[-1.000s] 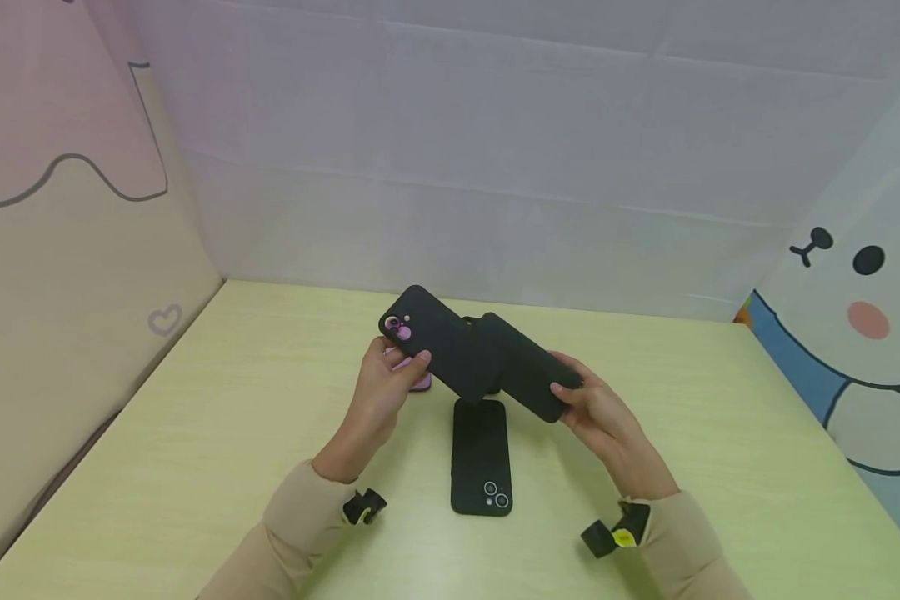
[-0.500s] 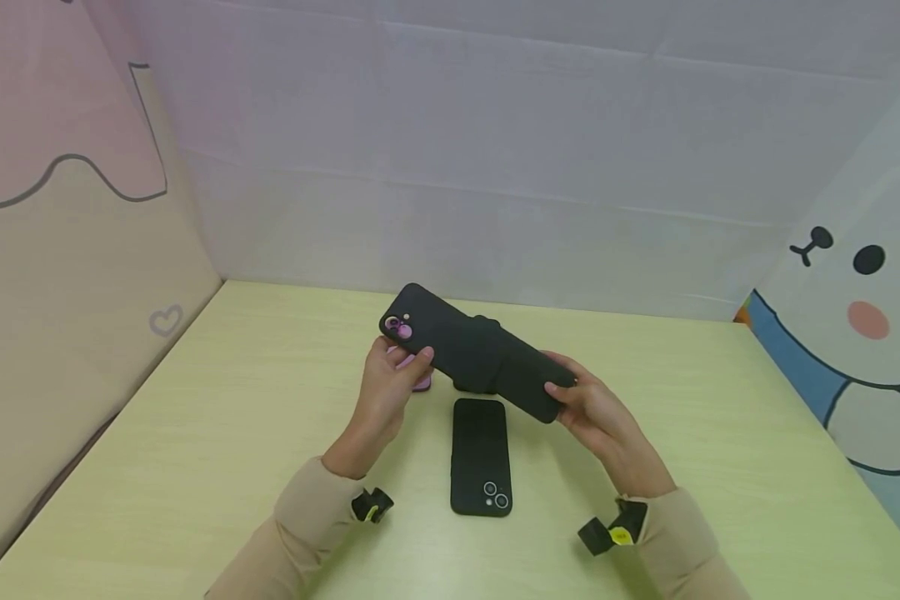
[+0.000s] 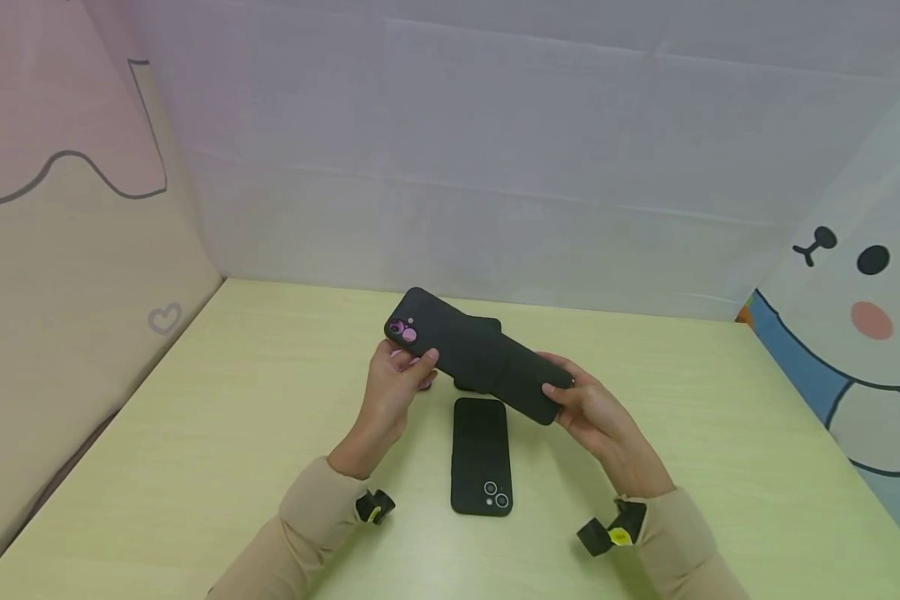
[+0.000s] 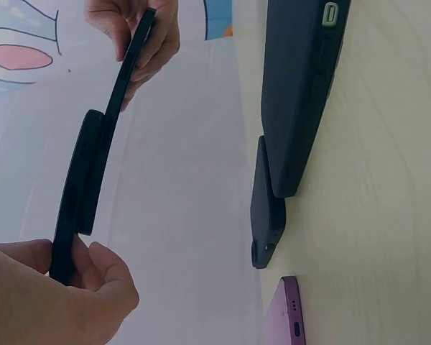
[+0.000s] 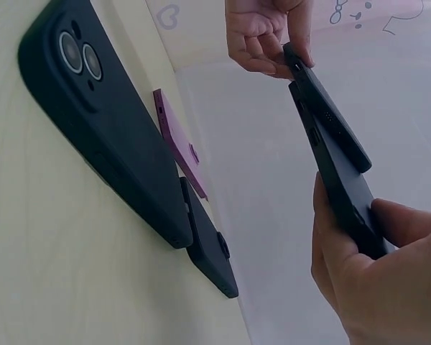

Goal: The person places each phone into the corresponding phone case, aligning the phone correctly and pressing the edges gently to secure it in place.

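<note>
My left hand (image 3: 390, 383) pinches the lower left edge of a black phone case (image 3: 450, 333) between thumb and fingers. Pink shows in its round camera openings; I cannot tell whether a phone sits inside. My right hand (image 3: 596, 412) grips the outer end of a second black phone case (image 3: 528, 383); its contents are also unclear. Both cases are raised above the table, and their inner ends overlap, the left one on top in the head view. In the right wrist view, the left-hand case (image 5: 337, 118) lies close along the right-hand case (image 5: 337, 180).
A black phone (image 3: 482, 454) with ringed lenses lies on the table (image 3: 270, 417) in front of the hands. Behind it lies another black phone (image 5: 208, 248), mostly covered in the head view. A pink phone (image 5: 178, 140) lies to the left, largely hidden behind the left hand.
The two held cases have come into line, with the right-hand one shifting slightly left. Lately the left hand has moved slightly right. The front phone on the table stays put.
</note>
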Motion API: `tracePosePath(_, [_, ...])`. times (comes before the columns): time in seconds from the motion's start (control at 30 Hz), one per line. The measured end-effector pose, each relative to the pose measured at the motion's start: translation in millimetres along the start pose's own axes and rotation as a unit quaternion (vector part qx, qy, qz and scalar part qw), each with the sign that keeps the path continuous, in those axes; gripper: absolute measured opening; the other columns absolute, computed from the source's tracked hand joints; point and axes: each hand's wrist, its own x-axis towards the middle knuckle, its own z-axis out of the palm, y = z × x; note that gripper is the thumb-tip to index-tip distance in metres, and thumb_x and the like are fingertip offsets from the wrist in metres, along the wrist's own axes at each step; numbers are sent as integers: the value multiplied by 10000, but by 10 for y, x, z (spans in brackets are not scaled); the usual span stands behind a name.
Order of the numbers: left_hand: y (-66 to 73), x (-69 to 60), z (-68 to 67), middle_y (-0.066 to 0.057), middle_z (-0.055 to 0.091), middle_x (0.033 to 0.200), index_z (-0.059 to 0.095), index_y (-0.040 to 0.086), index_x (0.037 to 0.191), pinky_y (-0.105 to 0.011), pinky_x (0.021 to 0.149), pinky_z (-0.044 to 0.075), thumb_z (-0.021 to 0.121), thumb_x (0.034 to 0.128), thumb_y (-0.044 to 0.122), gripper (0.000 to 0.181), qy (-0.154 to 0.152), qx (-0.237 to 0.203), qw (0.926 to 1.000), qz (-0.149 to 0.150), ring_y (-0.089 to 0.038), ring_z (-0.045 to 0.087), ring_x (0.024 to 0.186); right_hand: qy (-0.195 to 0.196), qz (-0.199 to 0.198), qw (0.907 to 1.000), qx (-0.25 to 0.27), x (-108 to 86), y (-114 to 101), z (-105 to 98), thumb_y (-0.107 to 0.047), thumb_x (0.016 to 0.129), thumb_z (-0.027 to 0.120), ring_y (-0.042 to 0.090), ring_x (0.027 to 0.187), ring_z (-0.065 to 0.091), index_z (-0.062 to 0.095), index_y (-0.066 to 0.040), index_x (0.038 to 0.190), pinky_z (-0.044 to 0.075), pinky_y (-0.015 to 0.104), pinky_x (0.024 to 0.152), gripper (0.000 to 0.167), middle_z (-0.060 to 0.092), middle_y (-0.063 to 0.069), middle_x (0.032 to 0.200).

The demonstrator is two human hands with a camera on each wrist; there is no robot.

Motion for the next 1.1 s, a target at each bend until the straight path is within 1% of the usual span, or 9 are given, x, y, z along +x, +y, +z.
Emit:
tracePosePath(0.17, [-31,5,5,-83,607,918,406,-26,1157,-215,666,513,625,826,-20,397,-13,49,10000,61,-58,564,708,-35,-8,10000,-21,4,9,-21,89,892,425,100,1027,570,379,-134,1317,496,228,840,482,402,46,1255])
tracePosePath(0.27, [-43,8,3,-70,585,907,420,-23,1142,-195,641,503,632,817,-29,388,0,69,10000,59,-66,566,710,-51,25,10000,-7,3,13,-27,95,889,426,103,1027,568,383,-135,1322,496,227,843,493,397,46,1257])
tracePosePath(0.37, [-56,8,0,-71,574,904,435,-24,1130,-201,642,503,645,805,-29,386,34,133,9999,62,-77,570,720,-30,59,10000,3,7,21,-24,101,887,424,111,1023,568,391,-133,1323,497,231,842,496,395,48,1254])
tracePosePath(0.47, [-67,7,-4,-76,571,923,447,-15,1134,-218,665,503,661,795,-14,401,64,264,9996,55,-93,573,747,-52,68,10000,-25,11,28,-20,97,890,427,113,1023,569,393,-132,1326,497,231,845,493,406,44,1251])
tracePosePath(0.63, [-71,-1,-10,-89,584,955,464,8,1122,-242,681,486,691,782,32,410,89,664,9977,51,-116,557,788,-69,56,10000,-42,11,36,-14,98,891,428,109,1021,574,402,-132,1317,496,230,850,486,434,30,1235])
tracePosePath(0.73, [-73,-2,-16,-93,588,958,457,12,1120,-243,677,484,700,772,29,424,77,725,9973,84,-120,554,789,-72,37,10000,-46,6,37,-15,100,892,425,107,1014,578,409,-136,1311,496,227,846,481,446,25,1222])
tracePosePath(0.83, [-77,1,-20,-93,583,951,425,19,1162,-215,652,476,709,758,17,494,74,713,9974,119,-111,552,770,-110,18,9999,-39,1,38,-13,101,894,423,104,1007,581,413,-140,1308,497,226,842,479,452,21,1214])
tracePosePath(0.93, [-74,-3,-18,-102,578,962,356,43,1249,-195,639,476,719,746,10,621,75,757,9970,149,-106,548,755,-169,-4,9999,7,-6,36,-12,101,895,427,101,1003,586,419,-144,1308,499,225,839,480,464,14,1206])
tracePosePath(1.1, [-71,-18,-19,-149,582,1017,269,82,1358,-184,658,492,736,736,24,780,50,1102,9935,268,-125,545,764,-234,-45,9997,71,-17,33,-12,90,900,436,95,997,596,429,-152,1304,501,219,830,471,490,3,1192])
